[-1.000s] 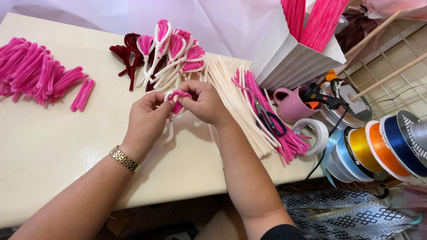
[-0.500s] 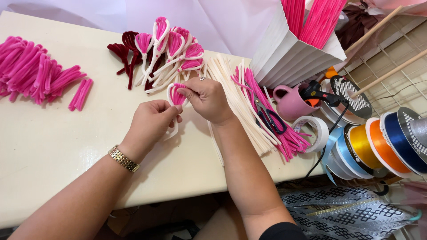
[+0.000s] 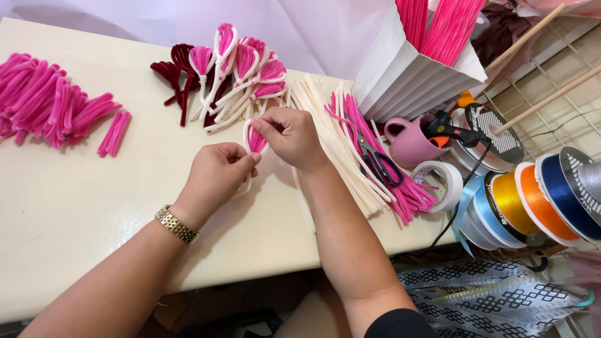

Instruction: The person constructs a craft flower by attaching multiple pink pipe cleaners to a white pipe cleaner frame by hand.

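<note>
Both hands meet over the cream table (image 3: 81,206), working one pink fuzzy petal (image 3: 255,140) edged with a white pipe cleaner. My left hand (image 3: 216,175), a gold watch on its wrist, pinches the lower stem. My right hand (image 3: 291,134) grips the top of the white loop. Just behind them lies a heap of finished pink-and-white petals (image 3: 241,72) next to several dark red ones (image 3: 175,75).
Folded pink pipe cleaners (image 3: 50,103) lie far left. White and pink stems (image 3: 350,147) with scissors (image 3: 379,166) lie right of my hands. Further right: a white pleated holder (image 3: 407,78), a pink cup (image 3: 407,141), a glue gun (image 3: 451,131), tape roll (image 3: 438,181), ribbon spools (image 3: 532,197).
Both hands lifted the petal slightly away from me toward the pile, and the white loop has been drawn around the pink piece.
</note>
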